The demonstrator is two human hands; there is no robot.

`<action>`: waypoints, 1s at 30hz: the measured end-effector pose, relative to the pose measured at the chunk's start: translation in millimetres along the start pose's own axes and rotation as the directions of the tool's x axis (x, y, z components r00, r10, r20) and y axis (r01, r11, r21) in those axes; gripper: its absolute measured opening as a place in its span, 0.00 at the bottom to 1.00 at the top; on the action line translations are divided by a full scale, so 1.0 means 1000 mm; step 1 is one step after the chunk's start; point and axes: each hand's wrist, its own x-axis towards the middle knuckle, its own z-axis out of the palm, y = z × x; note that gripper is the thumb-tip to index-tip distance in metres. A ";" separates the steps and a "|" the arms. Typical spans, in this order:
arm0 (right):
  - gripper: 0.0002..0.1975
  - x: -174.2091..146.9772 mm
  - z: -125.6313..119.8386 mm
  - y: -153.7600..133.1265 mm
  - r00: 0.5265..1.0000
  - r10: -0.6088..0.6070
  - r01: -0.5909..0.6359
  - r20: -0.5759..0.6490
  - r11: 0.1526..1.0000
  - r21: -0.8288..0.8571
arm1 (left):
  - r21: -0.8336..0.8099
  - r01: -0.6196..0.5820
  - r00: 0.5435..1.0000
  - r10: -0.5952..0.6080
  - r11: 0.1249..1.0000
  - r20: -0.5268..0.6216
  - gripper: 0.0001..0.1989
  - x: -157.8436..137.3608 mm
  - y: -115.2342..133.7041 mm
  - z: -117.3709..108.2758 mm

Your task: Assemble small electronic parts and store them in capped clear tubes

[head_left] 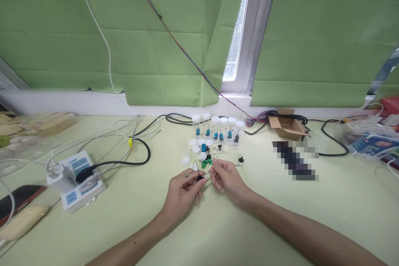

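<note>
My left hand (pixel 183 193) pinches a small black part (pixel 200 178) with a thin bent wire rising from it. Close beside it, the fingertips of my right hand (pixel 227 178) are closed on a thin light-coloured piece, too small to make out. Just beyond the fingertips lie small green parts (pixel 205 163), a blue part (pixel 203 147) and loose white caps (pixel 196 149). Behind them stand several clear capped vials (pixel 215 129), most with a blue part inside and one with a dark part. Right of my right hand lies another black part (pixel 241 159).
A white power strip (pixel 84 178) with plugs and cables sits at the left. An open cardboard box (pixel 289 126) and black cables are at the back right. A pixelated dark object (pixel 294 162) lies in front of the box. Plastic-wrapped items (pixel 370 145) are far right.
</note>
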 end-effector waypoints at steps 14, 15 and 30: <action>0.23 -0.001 0.001 0.001 1.000 0.002 -0.002 0.000 0.997 0.076 | 0.074 -0.045 0.999 0.047 0.996 -0.020 0.11 0.003 -0.003 -0.004; 0.23 -0.002 0.001 0.001 1.000 0.001 -0.002 0.007 0.996 0.089 | 0.086 -0.049 0.998 0.051 0.995 -0.024 0.11 0.004 -0.003 -0.005; 0.23 0.005 -0.006 0.002 0.991 -0.086 0.082 -0.107 0.996 -0.039 | 0.113 -0.038 0.999 0.041 0.993 -0.032 0.11 0.011 -0.011 -0.010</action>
